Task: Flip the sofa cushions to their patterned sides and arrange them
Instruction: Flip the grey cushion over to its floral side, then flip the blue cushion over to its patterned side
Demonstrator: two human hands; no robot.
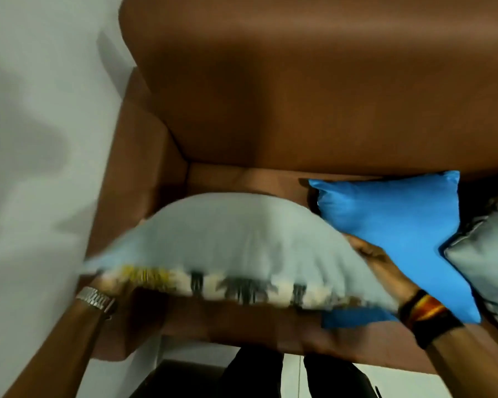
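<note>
A pale grey-blue cushion (pixel 230 242) is held above the brown sofa seat (pixel 242 326), plain side up, with a strip of its yellow, white and dark patterned side showing along the near edge. My left hand (pixel 104 282) grips its left corner, mostly hidden under the fabric, a metal watch on the wrist. My right hand (pixel 377 259) grips its right side, with striped bands on the wrist. A plain bright blue cushion (pixel 400 225) lies on the seat to the right. A grey satin cushion (pixel 489 254) overlaps it at the right edge.
The sofa's brown backrest (pixel 314 96) fills the top of the view and its left armrest (pixel 133 182) stands against a pale wall (pixel 41 139). Below the seat's front edge are my dark trouser legs (pixel 256 372) and a light floor.
</note>
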